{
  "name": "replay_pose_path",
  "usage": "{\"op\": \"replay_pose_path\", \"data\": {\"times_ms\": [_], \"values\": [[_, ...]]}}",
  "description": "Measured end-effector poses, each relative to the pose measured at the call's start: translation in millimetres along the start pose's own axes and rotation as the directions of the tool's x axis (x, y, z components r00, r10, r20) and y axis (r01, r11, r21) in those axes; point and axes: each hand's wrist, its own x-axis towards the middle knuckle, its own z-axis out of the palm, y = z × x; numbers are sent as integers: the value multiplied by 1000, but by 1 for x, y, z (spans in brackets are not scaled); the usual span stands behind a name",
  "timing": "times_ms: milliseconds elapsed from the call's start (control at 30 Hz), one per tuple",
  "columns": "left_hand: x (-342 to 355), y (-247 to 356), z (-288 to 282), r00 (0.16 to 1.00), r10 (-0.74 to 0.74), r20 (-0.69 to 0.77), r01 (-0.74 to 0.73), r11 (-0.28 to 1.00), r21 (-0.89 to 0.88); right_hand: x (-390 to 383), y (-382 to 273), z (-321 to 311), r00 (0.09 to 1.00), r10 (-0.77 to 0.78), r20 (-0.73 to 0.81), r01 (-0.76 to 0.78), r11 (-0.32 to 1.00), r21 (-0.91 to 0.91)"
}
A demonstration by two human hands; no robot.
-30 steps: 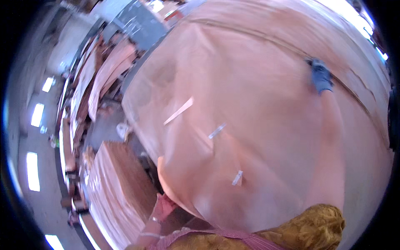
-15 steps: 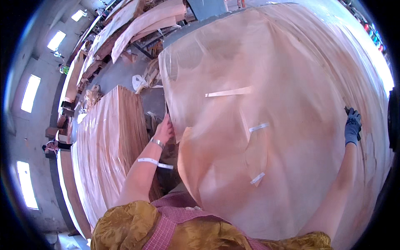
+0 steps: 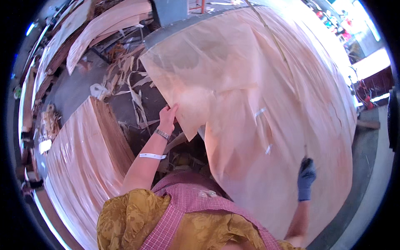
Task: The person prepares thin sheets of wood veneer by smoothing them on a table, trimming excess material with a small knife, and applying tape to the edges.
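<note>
My bare left hand [image 3: 167,118] pinches the left edge of a large, thin, pale-pink wood veneer sheet [image 3: 225,66] on a broad pile. My right hand [image 3: 307,175], in a grey-blue glove, is closed on the near end of a long thin stick [image 3: 273,41] that runs across the veneer toward the far edge. The sheet is wrinkled, with a torn or folded edge near my left hand and small white tape strips [image 3: 260,112] on its surface. A white band circles my left forearm, below a metal bracelet.
Another veneer stack [image 3: 73,154] stands at lower left. Long curved sheets [image 3: 108,21] lie at upper left. Veneer scraps [image 3: 137,100] litter the dark floor between them. A grey-blue block [image 3: 168,10] and an orange metal frame [image 3: 196,6] are at the far side.
My right hand has come down and inward with the stick, which now slants across the sheet. My left hand still grips the edge, higher than a second ago, and the veneer there has shifted.
</note>
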Motion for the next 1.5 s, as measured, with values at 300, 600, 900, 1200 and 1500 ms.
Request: {"op": "replay_pose_path", "data": {"times_ms": [300, 600, 900, 1200, 1500], "values": [[-4, 46, -18, 981, 89, 170, -69, 991, -117, -183, -154, -54, 821, 497, 281, -521, 854, 12], [-21, 77, -4, 968, 172, 182, -165, 985, -52, -263, -166, -36, 607, 685, 404, -766, 639, 67], [-20, 59, 10, 968, 141, 205, -154, 987, 49, -326, -158, -50, 614, 667, 423, -776, 607, 171], [32, 64, -4, 924, 37, 381, -55, 998, 36, -346, -139, -43, 637, 703, 315, -706, 697, -126], [38, 88, 2, 950, 86, 300, -132, 982, 137, -342, -138, -62, 723, 655, 221, -660, 749, -60]]}}
